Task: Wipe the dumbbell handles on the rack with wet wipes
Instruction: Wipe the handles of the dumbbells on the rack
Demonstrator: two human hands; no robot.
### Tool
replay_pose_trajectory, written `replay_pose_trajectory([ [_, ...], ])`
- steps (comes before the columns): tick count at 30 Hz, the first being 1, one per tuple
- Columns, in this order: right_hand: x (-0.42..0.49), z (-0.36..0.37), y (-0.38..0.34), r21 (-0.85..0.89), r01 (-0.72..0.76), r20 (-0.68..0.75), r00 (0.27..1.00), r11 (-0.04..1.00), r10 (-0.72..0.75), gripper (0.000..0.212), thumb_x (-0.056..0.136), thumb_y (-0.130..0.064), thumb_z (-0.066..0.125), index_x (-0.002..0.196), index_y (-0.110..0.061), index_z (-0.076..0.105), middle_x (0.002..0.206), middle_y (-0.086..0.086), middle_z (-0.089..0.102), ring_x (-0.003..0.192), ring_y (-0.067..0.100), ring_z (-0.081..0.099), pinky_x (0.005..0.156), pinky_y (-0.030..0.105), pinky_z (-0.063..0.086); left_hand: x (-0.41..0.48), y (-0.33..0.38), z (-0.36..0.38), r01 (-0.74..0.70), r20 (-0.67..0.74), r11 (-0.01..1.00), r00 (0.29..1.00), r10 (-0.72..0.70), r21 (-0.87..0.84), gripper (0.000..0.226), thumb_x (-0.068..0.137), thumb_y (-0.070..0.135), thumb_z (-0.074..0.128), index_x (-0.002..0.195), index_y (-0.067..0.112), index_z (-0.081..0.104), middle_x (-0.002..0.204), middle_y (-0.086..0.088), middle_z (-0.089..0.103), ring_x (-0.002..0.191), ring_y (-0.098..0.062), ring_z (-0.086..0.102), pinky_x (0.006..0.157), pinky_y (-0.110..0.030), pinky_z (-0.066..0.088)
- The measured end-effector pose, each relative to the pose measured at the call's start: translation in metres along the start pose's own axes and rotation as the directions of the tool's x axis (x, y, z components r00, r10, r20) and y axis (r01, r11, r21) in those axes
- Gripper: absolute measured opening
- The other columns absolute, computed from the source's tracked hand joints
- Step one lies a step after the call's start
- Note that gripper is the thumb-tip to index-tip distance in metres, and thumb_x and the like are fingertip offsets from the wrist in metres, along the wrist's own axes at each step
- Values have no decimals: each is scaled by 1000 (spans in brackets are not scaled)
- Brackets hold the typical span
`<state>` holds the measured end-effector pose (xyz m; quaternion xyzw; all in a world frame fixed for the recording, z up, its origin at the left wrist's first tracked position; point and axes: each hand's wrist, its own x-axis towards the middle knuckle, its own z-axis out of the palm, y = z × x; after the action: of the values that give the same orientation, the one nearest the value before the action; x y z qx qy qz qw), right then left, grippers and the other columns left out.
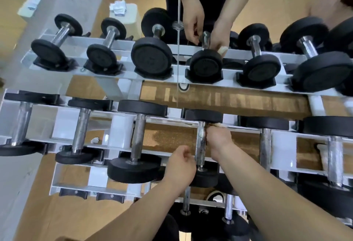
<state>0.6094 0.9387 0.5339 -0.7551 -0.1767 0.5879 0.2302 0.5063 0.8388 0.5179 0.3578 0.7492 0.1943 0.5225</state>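
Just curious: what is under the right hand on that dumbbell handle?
A whitish wipe pokes out beyond the right hand, against the handle. The hand covers the rest.

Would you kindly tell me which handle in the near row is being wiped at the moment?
The fourth handle from the left: the right hand holds a wipe against its far end, left hand beside it. No hand touches the others.

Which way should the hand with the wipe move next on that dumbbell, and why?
Probably slide the right hand, gripping the white wet wipe, down the metal dumbbell handle towards the person. The wipe sits at the handle's far end, beside the black round weight, and the nearer stretch of the handle looks dark-streaked.
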Motion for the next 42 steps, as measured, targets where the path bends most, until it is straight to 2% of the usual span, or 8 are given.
replay_pose_trajectory([
  [8,-19,-27,17,-297,50,36,999,954,-41,24,102,-8,56,81,-19,59,83,2,62,75,16,52,75,33,41,-11,-26,5,-213,269,926,955,129,313,73,87,78,44,140,29,55,114,6,66,108,-12,61,87,-31,54],
  [17,23,-13,-7,-125,-4,-20,1000,992,1,23,92,5,49,77,-12,48,75,10,55,69,25,50,60,32,44,-11,-18,-6,-331,427,809,897,111,485,97,81,81,54,156,25,29,138,-2,52,134,-22,46,108,-38,46],
  [21,10,-13,19,-303,80,-8,996,950,-87,19,92,-1,56,106,-15,57,91,4,60,84,24,56,68,30,43,-10,-20,-8,-367,448,730,889,93,577,109,87,77,56,164,14,10,153,-9,43,144,-26,36,113,-39,41],
  [26,-6,-42,44,-455,152,167,982,878,-83,9,89,-6,67,81,-10,67,75,1,67,73,20,60,67,29,44,-7,-29,-7,-368,421,769,896,143,523,98,81,78,59,157,25,25,143,-3,50,138,-22,41,110,-38,43],
  [29,18,-32,22,-237,23,57,998,971,-10,10,84,3,62,88,-5,66,83,11,71,80,27,66,81,37,53,-7,-30,-6,-367,420,767,897,141,526,100,81,79,58,158,25,23,144,-3,49,139,-22,40,111,-40,43],
  [32,42,-11,9,-18,-32,17,999,999,32,21,78,2,52,96,-5,63,79,14,61,71,27,54,64,35,47,-5,-30,-5,-361,428,771,895,127,525,107,82,79,58,162,23,14,149,-5,45,143,-23,36,115,-41,40],
  [39,40,-37,60,-326,-24,83,995,945,54,28,86,-10,68,114,-11,69,97,10,77,88,24,73,82,40,60,-5,-33,-5,-363,432,772,893,128,522,105,82,78,58,162,25,15,147,-6,46,142,-23,36,114,-43,41],
  [42,49,-34,46,-186,-31,177,982,982,64,22,94,5,55,110,-2,68,90,15,74,78,27,71,81,45,61,-5,-32,-5,-355,432,781,894,121,515,105,82,78,59,161,25,15,147,-6,46,142,-23,36,113,-43,41],
])
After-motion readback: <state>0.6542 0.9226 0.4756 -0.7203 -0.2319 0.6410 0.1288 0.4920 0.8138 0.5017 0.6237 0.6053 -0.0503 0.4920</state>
